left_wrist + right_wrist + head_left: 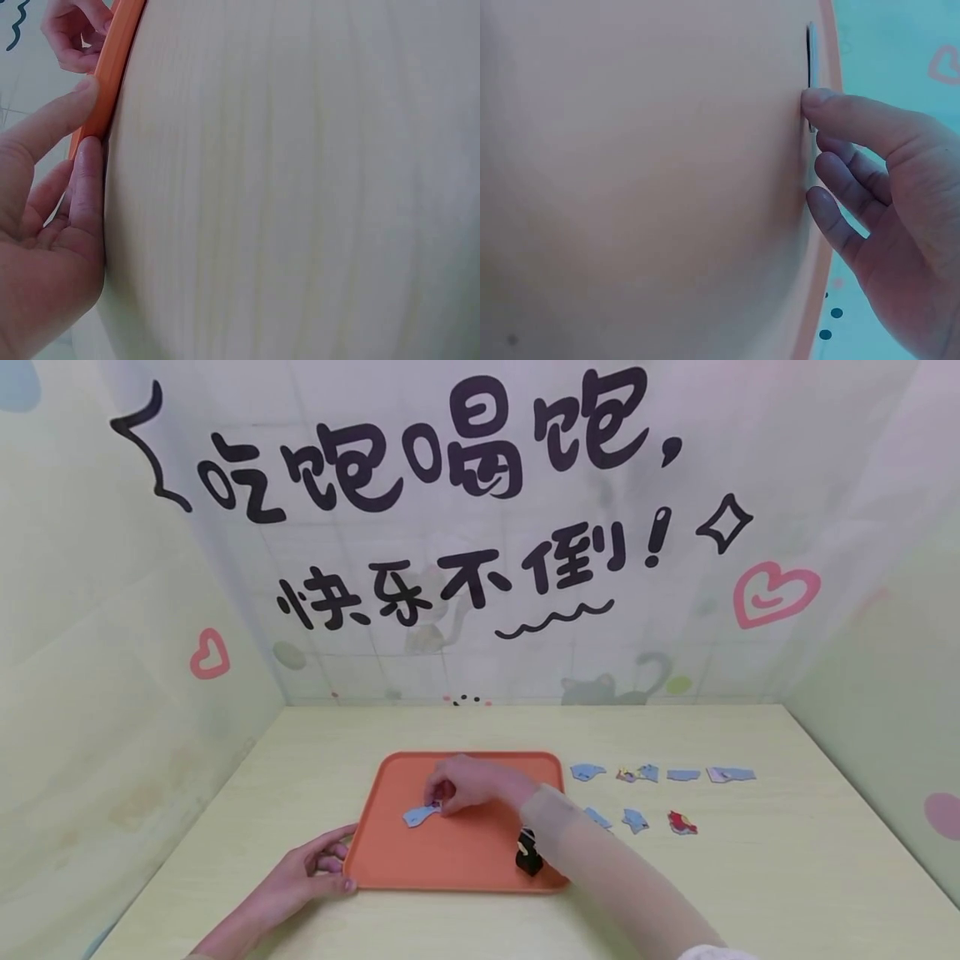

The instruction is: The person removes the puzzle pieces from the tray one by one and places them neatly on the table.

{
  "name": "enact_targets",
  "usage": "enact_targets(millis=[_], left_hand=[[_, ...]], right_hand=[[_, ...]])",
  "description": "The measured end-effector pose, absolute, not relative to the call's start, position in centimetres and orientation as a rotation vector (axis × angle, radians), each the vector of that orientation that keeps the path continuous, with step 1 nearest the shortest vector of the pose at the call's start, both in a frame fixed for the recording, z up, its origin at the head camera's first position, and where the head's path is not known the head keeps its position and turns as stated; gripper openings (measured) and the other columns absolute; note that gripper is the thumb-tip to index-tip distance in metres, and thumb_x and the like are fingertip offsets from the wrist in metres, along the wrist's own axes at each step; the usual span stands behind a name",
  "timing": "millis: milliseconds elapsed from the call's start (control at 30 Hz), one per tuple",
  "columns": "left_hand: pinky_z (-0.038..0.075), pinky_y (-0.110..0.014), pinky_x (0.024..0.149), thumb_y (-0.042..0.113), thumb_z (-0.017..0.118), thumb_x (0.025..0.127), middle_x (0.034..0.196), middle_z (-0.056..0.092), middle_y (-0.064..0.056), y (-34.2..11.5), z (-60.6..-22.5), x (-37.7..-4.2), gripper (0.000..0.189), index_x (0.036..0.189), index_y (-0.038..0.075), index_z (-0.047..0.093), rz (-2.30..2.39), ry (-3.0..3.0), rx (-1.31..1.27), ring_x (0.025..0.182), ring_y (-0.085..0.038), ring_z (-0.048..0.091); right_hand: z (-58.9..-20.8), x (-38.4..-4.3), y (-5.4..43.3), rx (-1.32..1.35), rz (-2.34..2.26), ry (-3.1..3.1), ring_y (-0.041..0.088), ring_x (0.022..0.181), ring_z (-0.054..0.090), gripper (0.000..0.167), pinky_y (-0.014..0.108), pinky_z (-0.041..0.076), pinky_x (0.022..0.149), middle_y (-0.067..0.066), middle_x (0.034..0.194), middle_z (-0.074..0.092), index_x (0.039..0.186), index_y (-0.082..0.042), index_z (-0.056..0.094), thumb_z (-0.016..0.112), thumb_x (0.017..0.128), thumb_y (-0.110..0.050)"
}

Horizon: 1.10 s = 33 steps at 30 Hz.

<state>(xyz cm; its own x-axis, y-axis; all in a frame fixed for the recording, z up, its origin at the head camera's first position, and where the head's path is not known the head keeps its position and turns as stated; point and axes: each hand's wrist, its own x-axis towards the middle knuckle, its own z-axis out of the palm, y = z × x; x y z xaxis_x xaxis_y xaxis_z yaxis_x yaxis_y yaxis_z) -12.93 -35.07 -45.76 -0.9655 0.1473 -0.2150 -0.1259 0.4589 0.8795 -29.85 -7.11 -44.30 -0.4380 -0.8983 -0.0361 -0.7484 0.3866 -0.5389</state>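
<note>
An orange tray (450, 872) lies on the table. My left hand (303, 877) holds its near left corner; in the left wrist view the thumb (64, 112) is on the tray's rim and the fingers lie against its side. My right hand (468, 783) is over the tray's upper middle, thumb and fingertips pinching a puzzle piece with a purple patch. Next to those fingertips, a light blue puzzle piece (417, 816) lies flat on the tray. In the right wrist view, the thumb (847, 112) is at a thin piece edge (812, 56), the other fingers loosely bent.
Right of the tray, several puzzle pieces lie in two rows, among them a blue one (587, 772) and a red one (682, 822). The right forearm passes over the tray's right side, beside a small black object (528, 853). Printed cloth walls (480, 652) border the table.
</note>
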Motion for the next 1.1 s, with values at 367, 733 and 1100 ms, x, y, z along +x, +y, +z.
enact_targets(millis=[367,733,1100], left_hand=[[0.048,-0.019,0.083,0.017,0.079,0.082,0.122,0.05,-0.014,-35.2,-45.7,-12.9,0.086,0.153,0.004,0.033,1.51,2.445,0.024,0.095,-0.006,0.056],[0.048,-0.019,0.084,0.017,0.078,0.082,0.12,0.05,-0.011,-35.1,-45.8,-12.9,0.085,0.153,0.004,0.033,1.511,2.446,0.037,0.095,-0.006,0.057],[0.048,-0.019,0.083,0.018,0.078,0.083,0.119,0.05,-0.009,-35.1,-45.9,-12.9,0.085,0.153,0.004,0.033,1.506,2.441,0.024,0.094,-0.005,0.057]], right_hand=[[-44.2,-29.8,-6.3,-1.456,-0.62,2.369,0.004,0.084,0.056,0.02,0.014,0.048,0.075,-0.011,0.096,0.067,0.109,-0.02,0.072,0.074,0.089,-0.017],[-43.3,-29.2,-3.9,-1.476,-0.612,2.471,0.004,0.087,0.058,0.023,0.016,0.048,0.078,-0.012,0.099,0.069,0.107,-0.021,0.076,0.072,0.086,-0.014],[-41.7,-28.2,-0.4,-1.528,-0.613,2.562,0.008,0.094,0.059,0.023,0.021,0.049,0.086,-0.009,0.104,0.067,0.112,-0.022,0.074,0.07,0.089,-0.019]])
